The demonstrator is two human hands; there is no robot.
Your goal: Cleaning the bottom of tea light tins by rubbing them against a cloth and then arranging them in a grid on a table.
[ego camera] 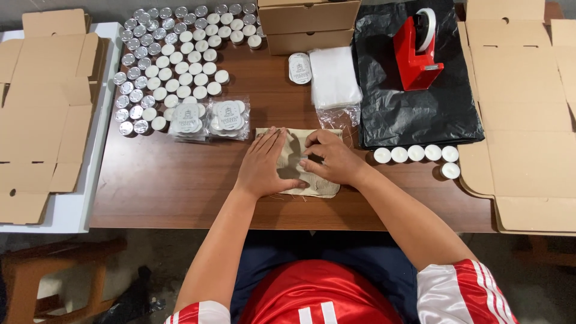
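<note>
Your work surface is a brown wooden table (180,192). At its near centre lies a small beige burlap pouch (297,165), flat, with frayed threads along its lower edge. Your left hand (264,165) rests palm-down on the pouch's left half, fingers extended and together, gripping nothing. Your right hand (329,157) lies on the right half with fingers curled, fingertips pinching the fabric near the pouch centre.

Largest items first: flat unfolded cardboard box blanks (522,108) lie at the right edge, and a second stack of blanks (45,108) lies at the left. A black plastic sheet (414,102) lies right of centre, bearing a red tape dispenser (415,51). Two closed cardboard boxes (307,25) stand stacked at the far edge. A stack of white mesh bags (333,77) lies just in front of them, beside a round white label pack (299,68). Tealight candles (174,60) cover the far left. Two clear packs of tealights (207,119) with round white labels lie just left of the pouch. A row of six tealights (417,154) lies right of your right hand.
</note>
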